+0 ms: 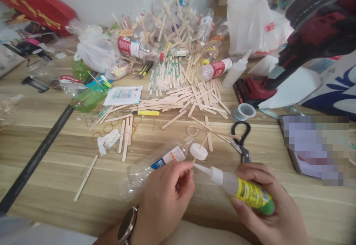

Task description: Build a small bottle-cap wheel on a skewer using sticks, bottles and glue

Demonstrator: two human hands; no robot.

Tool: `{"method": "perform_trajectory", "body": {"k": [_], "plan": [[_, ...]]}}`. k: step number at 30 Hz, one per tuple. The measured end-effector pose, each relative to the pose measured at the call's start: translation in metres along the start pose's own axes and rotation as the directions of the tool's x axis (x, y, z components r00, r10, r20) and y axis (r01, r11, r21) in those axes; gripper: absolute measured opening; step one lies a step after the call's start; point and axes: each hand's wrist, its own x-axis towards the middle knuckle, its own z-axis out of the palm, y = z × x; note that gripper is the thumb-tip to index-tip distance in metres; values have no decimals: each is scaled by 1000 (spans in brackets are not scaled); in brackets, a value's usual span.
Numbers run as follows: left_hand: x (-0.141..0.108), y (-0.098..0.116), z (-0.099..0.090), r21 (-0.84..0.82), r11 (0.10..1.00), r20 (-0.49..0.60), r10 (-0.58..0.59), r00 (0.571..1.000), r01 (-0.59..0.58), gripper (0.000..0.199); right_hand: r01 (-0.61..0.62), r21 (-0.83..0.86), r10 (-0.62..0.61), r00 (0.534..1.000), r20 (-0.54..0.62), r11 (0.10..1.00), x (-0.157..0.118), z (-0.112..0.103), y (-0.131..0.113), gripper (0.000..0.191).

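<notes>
My left hand, with a watch on its wrist, pinches a thin wooden stick between thumb and forefinger. The stick runs up through a round white disc like a bottle cap. My right hand is wrapped round a glue bottle with a yellow label and green base. Its white nozzle points left, the tip at the stick just below the disc; whether it touches, I cannot tell. Behind my left hand lies a clear plastic bottle. Black-handled scissors lie beyond the glue bottle.
Loose craft sticks are heaped mid-table. Behind them stand plastic bottles and white bags. A yellow-handled tool lies in front. On the right are a red-and-black power tool, a wire spool and a phone.
</notes>
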Motion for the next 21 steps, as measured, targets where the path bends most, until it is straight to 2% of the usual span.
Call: {"method": "perform_trajectory", "body": {"k": [8,21], "plan": [[-4,-3,5,-131,975,5,-181,983,181,15,-2,8,2,1000,-4,1000,-1,0,0,21],[-4,-1,4,-130,975,31,-180,983,182,12,-13,24,13,1000,-6,1000,-1,1,0,21]]}}
